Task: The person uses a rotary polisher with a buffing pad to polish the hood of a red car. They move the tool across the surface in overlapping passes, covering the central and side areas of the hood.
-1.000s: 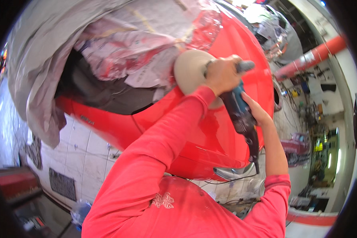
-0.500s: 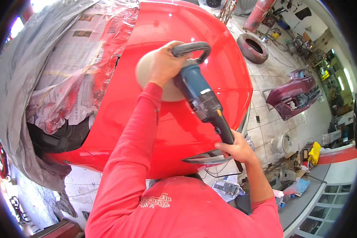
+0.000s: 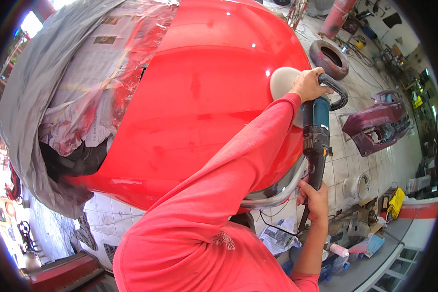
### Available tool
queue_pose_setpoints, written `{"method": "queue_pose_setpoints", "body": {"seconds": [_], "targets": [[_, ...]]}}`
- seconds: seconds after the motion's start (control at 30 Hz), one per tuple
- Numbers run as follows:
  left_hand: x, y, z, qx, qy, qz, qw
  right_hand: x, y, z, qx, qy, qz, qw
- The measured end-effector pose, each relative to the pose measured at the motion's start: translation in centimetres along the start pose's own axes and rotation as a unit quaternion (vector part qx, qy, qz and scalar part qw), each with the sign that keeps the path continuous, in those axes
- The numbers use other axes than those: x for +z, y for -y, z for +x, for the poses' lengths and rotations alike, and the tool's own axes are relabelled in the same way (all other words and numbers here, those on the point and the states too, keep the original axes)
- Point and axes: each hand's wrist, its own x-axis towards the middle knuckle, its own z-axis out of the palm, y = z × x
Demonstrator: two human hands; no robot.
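Note:
A blue and black polisher (image 3: 316,117) is held over the right edge of a glossy red car hood (image 3: 199,112). Its round off-white pad (image 3: 282,82) lies against the paint there, partly hidden by my left arm. My left hand (image 3: 309,86) is closed on the curved black front handle (image 3: 341,90). Lower down, my right hand (image 3: 316,198) wraps round the rear grip, beside the headlight (image 3: 277,190). Faint dark smudges show on the hood.
Grey plastic sheeting (image 3: 29,107) and newspaper (image 3: 90,63) cover the windshield side. On the tiled floor at right are a tire (image 3: 321,53), a maroon bumper (image 3: 374,124) and a white bucket (image 3: 357,186). A black cord (image 3: 277,228) hangs below the polisher; bottles and parts clutter the lower right.
Both hands have carried the polisher rightward, from the middle of the hood to its right edge. The tool now points more nearly straight up, and my left arm reaches across the hood.

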Motion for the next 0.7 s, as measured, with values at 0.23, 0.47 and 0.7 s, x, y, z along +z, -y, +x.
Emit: {"method": "queue_pose_setpoints", "body": {"seconds": [0.23,0.47,0.7], "targets": [[-8.9,-2.9,-4.3,-0.007,-0.027,0.050,0.998,6.8,-1.7,-4.9,-0.006,0.020,-0.068,0.997],[-26.3,-2.3,-11.8,0.000,-0.166,0.045,0.985,14.9,-1.4,-7.4,-0.059,0.146,-0.200,0.967],[-32.1,-5.7,-14.5,-0.076,-0.177,0.041,0.980,14.7,-0.5,-6.4,-0.069,0.264,-0.197,0.941]]}}
